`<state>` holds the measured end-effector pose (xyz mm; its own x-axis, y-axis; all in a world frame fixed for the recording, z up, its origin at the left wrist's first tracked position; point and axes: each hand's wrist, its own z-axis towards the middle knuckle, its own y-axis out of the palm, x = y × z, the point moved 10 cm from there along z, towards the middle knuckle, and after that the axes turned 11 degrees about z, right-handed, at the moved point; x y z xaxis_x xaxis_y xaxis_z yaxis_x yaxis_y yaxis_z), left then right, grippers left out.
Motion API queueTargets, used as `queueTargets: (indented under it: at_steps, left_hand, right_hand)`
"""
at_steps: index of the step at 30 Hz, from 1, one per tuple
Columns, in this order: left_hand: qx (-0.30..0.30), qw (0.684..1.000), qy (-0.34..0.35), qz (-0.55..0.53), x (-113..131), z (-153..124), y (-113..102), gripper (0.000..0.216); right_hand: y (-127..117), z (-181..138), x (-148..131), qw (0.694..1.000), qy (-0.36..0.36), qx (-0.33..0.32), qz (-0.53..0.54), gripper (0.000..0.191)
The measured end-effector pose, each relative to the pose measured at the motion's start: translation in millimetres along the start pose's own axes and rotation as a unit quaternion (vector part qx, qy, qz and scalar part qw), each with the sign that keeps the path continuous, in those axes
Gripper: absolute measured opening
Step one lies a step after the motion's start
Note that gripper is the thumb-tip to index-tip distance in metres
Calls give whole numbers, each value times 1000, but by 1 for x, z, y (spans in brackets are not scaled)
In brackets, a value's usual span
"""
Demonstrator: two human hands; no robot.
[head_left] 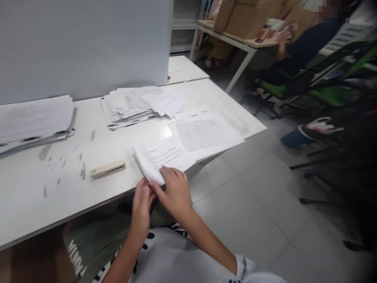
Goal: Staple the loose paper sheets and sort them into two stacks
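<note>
Near the front edge of the white table, both my hands grip a printed sheet of paper (169, 155) whose near left side is curled up. My left hand (141, 202) pinches the near edge of the curl. Just to its right, my right hand (175, 188) has its thumb at that edge and its fingers bent over the paper. Whether it is one sheet or several I cannot tell. A beige stapler (108, 169) lies on the table left of the paper, apart from my hands. More printed sheets (203, 131) lie flat beyond my right hand.
Paper stacks stand at the far left (35, 118) and back middle (129, 104) of the table (97, 145), before a grey partition (82, 43). At right are green chairs (326, 94), a blue bin (296, 137), and a seated person beside cardboard boxes (246, 19).
</note>
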<state>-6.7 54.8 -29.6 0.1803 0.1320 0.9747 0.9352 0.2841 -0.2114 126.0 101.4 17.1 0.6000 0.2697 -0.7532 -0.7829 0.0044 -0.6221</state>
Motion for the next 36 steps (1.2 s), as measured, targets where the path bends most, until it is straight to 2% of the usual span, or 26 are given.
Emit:
queueTargets:
  at_steps: [2,4,6,7,9,11,12,13,15,17,20,22,24,27,29,32,34,36]
  left_hand:
    - [0,990,-97,-100,-20,-3,14,55]
    - [7,983,-131,-127,-28,0,8,56]
    - [20,983,-138,-117,-31,5,-10,59]
    - [27,985,-138,-104,-32,6,-19,60]
    - [40,987,-136,-69,-34,6,-32,61]
    - [41,991,-126,-27,-34,6,-38,59]
    - [34,993,-117,-5,-33,5,-39,58]
    - [24,994,-106,19,-31,5,-38,56]
    - [3,995,-73,74,-22,5,-38,47]
    - [-18,992,-14,126,-4,7,-39,36]
    - [-16,983,79,165,26,13,-44,26]
    - [8,981,96,170,34,22,-50,27]
    - [37,981,91,168,32,33,-55,35]
    - [69,981,91,154,21,44,-59,43]
    - [82,981,102,146,13,46,-60,37]
    - [99,972,159,145,13,43,-64,29]
    - [101,966,185,149,12,42,-67,29]
    - [92,968,181,146,6,44,-70,36]
  right_hand:
    - [22,-20,-8,998,-6,-60,18,54]
    - [29,-36,-12,993,-34,-101,50,60]
    - [20,-44,-10,988,-62,-102,97,52]
    - [7,-44,-3,989,-62,-69,119,45]
    - [-28,-42,30,986,-5,62,152,34]
    - [-54,-46,78,955,110,189,198,34]
    - [-54,-48,101,933,169,205,241,39]
    - [-45,-47,119,911,220,185,297,44]
    - [-20,-40,133,865,272,92,411,50]
    - [-14,-30,127,843,259,48,468,47]
    - [-41,-4,105,868,170,99,457,38]
    - [-52,17,90,880,117,110,446,35]
    - [-50,36,84,882,91,108,449,36]
    - [-34,52,94,877,94,120,455,36]
    - [-25,55,103,874,96,134,458,32]
    - [-22,53,102,875,66,144,458,26]
    - [-22,52,95,884,52,127,447,24]
    - [-21,53,88,897,44,101,428,20]
